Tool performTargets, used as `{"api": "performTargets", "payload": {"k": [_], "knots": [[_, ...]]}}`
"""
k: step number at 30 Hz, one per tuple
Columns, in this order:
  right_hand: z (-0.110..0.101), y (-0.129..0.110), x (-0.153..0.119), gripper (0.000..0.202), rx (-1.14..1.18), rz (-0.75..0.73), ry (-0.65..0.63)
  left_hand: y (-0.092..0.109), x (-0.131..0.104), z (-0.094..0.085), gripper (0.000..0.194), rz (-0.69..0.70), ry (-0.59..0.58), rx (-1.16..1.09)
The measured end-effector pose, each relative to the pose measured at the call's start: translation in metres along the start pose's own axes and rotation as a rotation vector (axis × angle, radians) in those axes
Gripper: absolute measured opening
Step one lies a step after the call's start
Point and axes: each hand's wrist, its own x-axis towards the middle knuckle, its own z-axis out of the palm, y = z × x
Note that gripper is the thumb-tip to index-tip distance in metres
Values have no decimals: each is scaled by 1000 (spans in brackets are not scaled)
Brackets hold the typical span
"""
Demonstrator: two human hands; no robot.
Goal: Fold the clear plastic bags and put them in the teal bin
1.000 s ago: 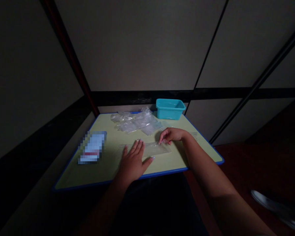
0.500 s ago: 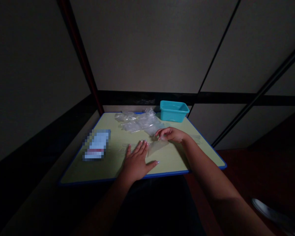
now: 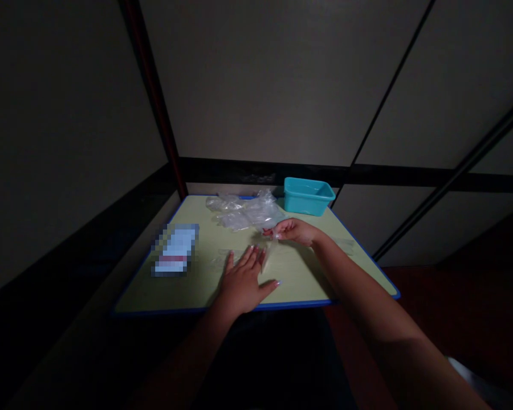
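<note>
On the table [image 3: 188, 293], the plastic bag [image 3: 271, 251] looks partway folded: left hand [image 3: 242, 285] lies spread on its flat part, right hand [image 3: 297, 232] pinches the raised end, fold not yet flat, crumpled plastic [image 3: 248, 215] loose behind.

Table [image 3: 188, 293] supports clear film [image 3: 222, 258] at centre, plastic pile [image 3: 250, 215] at 12 o'clock, teal bin [image 3: 306, 203] at 1, blurred item [image 3: 176, 250] at 9.

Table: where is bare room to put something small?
Bare tabletop shows between the left thumb and right forearm, and near left, between the pixelated item, left hand and blue edge. The centre is crowded, with the right hand holding clear plastic; so is the back, with crumpled plastic and turquoise bin.
</note>
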Motion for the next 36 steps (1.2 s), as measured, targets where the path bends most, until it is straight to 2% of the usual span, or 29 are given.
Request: {"api": "performTargets", "payload": {"k": [13, 21, 36], "knots": [[21, -22, 37, 29, -117, -10, -33, 0, -2, 4, 76, -8, 43, -15], [34, -18, 57, 30, -150, 33, -86, 3, -3, -1, 75, -35, 24, -50], [33, -8, 51, 35, -74, 50, -111, 6, -6, -10, 62, -20, 186, -2]]}}
